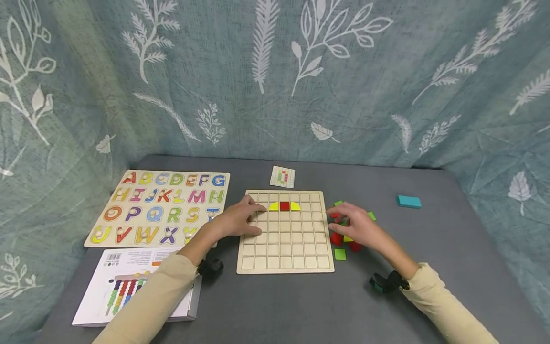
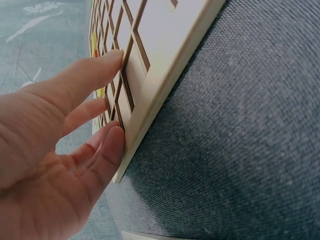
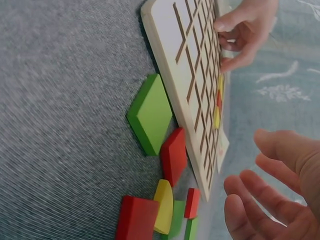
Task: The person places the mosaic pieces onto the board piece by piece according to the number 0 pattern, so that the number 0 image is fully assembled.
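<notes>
1. The grid board (image 1: 285, 249) is being carried by the table (image 1: 283, 310), toward its far edge.
2. A red block (image 1: 284, 206) is being flanked by two yellow blocks (image 1: 274, 206) in the second row from the board's far edge.
3. The left hand (image 1: 235, 219) is being rested at the board's left edge, fingers parted, nothing gripped.
4. The right hand (image 1: 354, 224) is being held loosely open above the loose blocks (image 1: 337, 239) beside the board's right edge; none is being gripped.
5. Block-laying is being judged an early step.
6. Probably, a loose block's pinching and matching against the pattern card (image 1: 282, 177) is being called for.
</notes>
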The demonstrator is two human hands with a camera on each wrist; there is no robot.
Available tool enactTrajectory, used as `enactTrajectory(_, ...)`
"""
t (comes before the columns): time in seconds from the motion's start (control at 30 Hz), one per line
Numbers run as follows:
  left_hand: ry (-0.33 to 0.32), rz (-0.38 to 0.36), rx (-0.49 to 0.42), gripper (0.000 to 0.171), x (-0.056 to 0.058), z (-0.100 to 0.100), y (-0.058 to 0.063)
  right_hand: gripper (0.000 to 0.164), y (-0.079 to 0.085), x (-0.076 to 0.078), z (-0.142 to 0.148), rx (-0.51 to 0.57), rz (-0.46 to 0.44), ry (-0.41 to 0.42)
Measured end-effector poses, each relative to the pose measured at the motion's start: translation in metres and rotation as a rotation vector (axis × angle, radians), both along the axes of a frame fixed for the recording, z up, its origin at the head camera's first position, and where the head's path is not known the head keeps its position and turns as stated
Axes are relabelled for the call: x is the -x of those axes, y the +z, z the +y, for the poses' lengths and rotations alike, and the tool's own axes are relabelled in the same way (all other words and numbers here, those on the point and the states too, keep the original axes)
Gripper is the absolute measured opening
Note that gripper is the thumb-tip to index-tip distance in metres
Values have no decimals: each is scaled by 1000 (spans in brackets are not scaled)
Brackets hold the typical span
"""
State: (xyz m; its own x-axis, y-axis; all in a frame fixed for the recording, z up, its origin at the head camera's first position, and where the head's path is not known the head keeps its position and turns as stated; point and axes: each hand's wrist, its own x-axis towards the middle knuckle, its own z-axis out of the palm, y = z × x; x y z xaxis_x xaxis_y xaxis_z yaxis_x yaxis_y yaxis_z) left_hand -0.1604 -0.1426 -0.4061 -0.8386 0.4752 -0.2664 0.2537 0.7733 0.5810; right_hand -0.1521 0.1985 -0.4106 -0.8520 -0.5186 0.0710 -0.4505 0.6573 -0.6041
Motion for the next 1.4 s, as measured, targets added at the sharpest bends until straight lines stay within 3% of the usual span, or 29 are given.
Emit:
enactTrajectory(0.33,-3,11,4,57,-1,-4,0,35,-3,15,0,-36,30,25)
enactTrajectory(0.63,-7,25,7,58,2,-6,4,33,-2,29,2,-52,-16,20)
enactTrajectory(1.4,-12,16,9,57,1,1,0,32,-4,33,4,-148,-25,5)
